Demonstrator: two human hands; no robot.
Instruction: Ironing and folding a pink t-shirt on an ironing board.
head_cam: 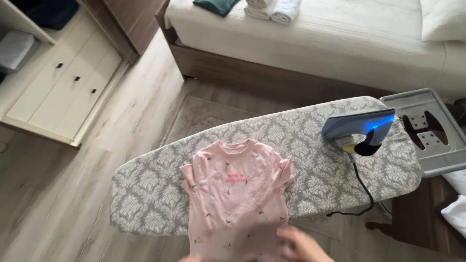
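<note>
Below, at the bottom edge of the view, the right hand [302,245] rests on the lower hem of a small pink short-sleeved shirt with tiny dark sprigs [238,194]; it is blurred, fingers bent onto the cloth, seemingly pressing or smoothing rather than gripping, though whether it pinches the hem I cannot tell; the left hand [191,258] shows only as a sliver at the frame's edge, touching or just beside the same hem, its state unreadable.

Shirt lies face up, neck toward the far side, across the middle of a long ironing board with a grey and white damask cover [145,194]; its hem hangs over the near edge, which puts the cloth within easy reach of both hands.

Blue and grey steam iron [361,130] sits well apart on the board's right end, a blue light glowing; its black cord [361,182] trails over the near edge; probably parked there to keep heat off the garment; grey metal iron rest [427,128] just beyond it.

Bed with white cover [340,39] behind, folded white towels [274,9] and a dark green folded cloth [216,6] on it; pale drawer unit [63,82] at left.
</note>
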